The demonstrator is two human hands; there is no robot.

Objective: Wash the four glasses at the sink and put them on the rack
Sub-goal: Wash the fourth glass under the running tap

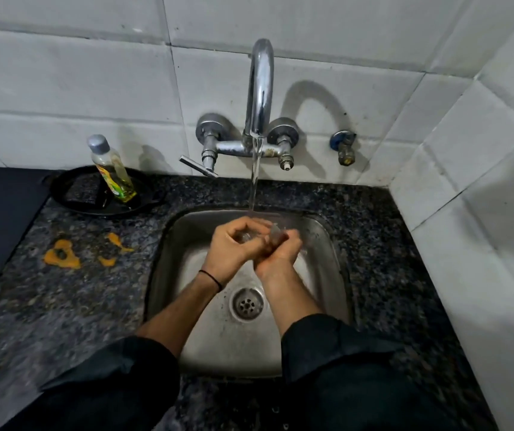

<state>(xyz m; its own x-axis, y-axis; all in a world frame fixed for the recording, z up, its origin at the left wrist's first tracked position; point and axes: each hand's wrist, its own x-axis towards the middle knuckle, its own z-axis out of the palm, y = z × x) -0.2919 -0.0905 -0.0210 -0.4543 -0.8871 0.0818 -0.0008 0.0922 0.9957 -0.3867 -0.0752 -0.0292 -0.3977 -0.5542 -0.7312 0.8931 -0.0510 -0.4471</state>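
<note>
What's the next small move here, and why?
Probably turn the glass mouth-up under the stream. Left hand and right hand both grip it over the sink, water is running, and no rack is in view.

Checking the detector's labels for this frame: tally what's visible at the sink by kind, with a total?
Glass, clear, held in both hands under the running water: 1
Hands, left hand and right hand: 2
Tap: 1
Sink: 1
Bottle of yellow liquid: 1
Black pan under the bottle: 1
Total: 7
No rack or other glasses are in view.
</note>
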